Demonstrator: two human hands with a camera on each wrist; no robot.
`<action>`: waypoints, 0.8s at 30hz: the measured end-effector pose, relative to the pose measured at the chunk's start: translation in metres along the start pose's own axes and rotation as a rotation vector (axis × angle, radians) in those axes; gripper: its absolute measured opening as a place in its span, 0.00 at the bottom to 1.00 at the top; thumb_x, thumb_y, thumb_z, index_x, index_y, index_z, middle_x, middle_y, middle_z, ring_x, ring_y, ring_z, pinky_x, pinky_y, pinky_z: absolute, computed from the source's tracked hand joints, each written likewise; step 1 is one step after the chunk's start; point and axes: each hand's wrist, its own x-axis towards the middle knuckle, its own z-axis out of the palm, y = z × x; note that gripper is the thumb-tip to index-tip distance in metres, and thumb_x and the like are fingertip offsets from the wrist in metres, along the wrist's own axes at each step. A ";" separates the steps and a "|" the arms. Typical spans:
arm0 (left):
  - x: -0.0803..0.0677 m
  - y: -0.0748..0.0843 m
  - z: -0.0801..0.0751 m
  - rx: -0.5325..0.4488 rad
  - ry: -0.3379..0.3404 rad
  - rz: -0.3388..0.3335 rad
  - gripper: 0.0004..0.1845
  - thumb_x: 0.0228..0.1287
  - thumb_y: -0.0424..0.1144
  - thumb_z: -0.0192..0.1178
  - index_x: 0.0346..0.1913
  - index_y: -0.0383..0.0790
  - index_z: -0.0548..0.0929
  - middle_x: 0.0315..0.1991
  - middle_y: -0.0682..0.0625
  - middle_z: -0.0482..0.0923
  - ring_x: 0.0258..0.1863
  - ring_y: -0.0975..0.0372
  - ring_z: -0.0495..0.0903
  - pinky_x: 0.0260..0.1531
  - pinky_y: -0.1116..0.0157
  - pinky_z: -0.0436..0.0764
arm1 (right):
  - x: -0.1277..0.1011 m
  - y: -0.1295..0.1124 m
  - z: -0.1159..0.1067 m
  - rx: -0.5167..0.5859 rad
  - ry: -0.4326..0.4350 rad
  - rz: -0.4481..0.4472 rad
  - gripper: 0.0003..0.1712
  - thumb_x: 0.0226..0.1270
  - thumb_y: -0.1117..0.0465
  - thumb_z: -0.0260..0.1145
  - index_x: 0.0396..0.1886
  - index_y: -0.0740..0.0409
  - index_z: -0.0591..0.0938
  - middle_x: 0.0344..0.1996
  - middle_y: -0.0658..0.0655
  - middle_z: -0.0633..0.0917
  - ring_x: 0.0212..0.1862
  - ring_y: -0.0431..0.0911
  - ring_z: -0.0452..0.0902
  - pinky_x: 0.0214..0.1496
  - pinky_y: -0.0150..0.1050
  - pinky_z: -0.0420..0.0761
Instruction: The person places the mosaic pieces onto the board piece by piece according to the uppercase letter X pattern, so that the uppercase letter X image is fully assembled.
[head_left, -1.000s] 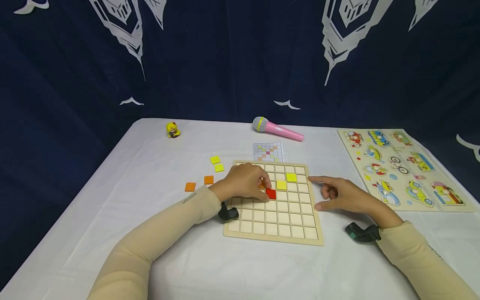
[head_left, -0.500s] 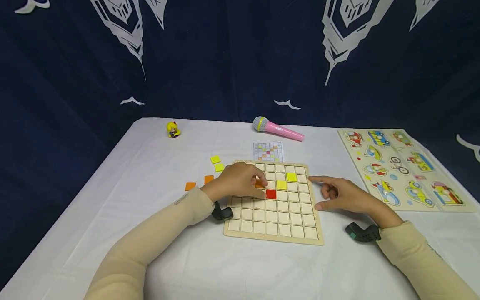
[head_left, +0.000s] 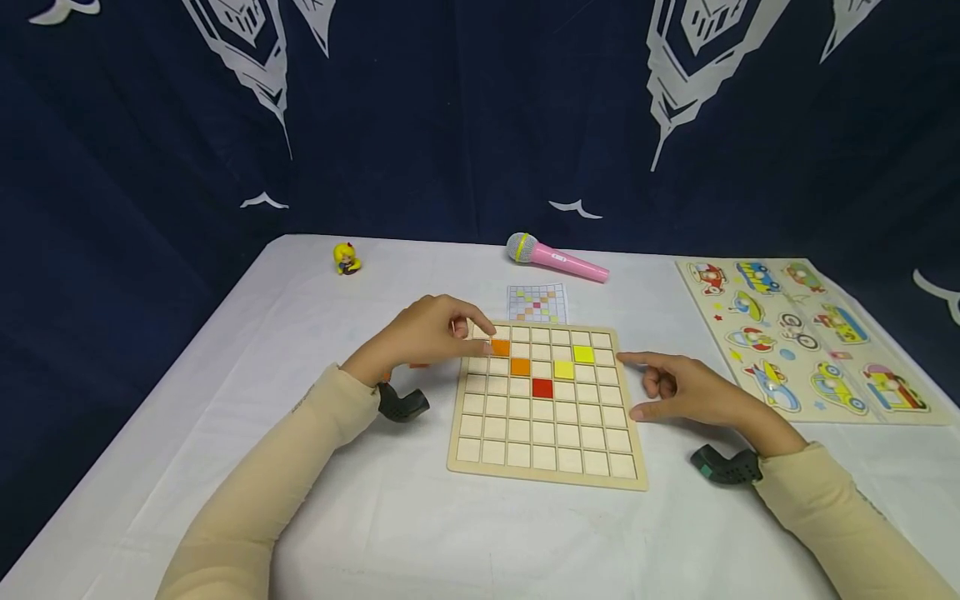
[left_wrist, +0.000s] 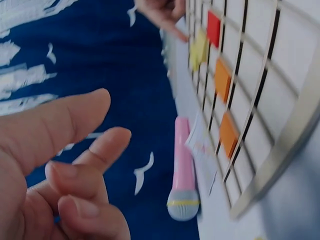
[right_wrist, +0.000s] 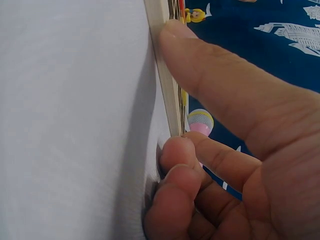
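Only overhead: right hand [head_left: 690, 392] bracing board [head_left: 547, 467]

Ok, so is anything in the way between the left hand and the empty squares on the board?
Nothing visible. The left hand hovers at the far left corner of the board, and the empty squares lie uncovered. The right hand touches only the board's right rim. Five coloured tiles fill squares in the upper rows.
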 end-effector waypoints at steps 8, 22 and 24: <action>-0.006 -0.033 -0.024 -0.125 0.015 0.049 0.18 0.70 0.42 0.74 0.58 0.39 0.91 0.29 0.52 0.73 0.25 0.60 0.68 0.29 0.65 0.68 | 0.001 0.000 0.000 -0.007 0.000 0.010 0.46 0.61 0.64 0.84 0.74 0.75 0.73 0.32 0.50 0.75 0.30 0.39 0.67 0.32 0.35 0.69; 0.002 -0.101 -0.045 -0.230 0.019 -0.068 0.20 0.75 0.35 0.68 0.65 0.34 0.86 0.37 0.51 0.77 0.34 0.58 0.74 0.39 0.65 0.74 | 0.000 0.001 0.000 0.007 -0.005 -0.002 0.46 0.61 0.64 0.83 0.74 0.76 0.72 0.32 0.51 0.75 0.29 0.39 0.66 0.31 0.35 0.68; 0.005 -0.108 -0.045 -0.227 -0.012 -0.082 0.20 0.75 0.34 0.67 0.66 0.34 0.85 0.39 0.51 0.79 0.37 0.57 0.76 0.40 0.65 0.77 | 0.000 0.000 0.000 0.009 -0.005 -0.003 0.46 0.61 0.65 0.83 0.74 0.76 0.72 0.32 0.51 0.75 0.29 0.39 0.66 0.31 0.35 0.68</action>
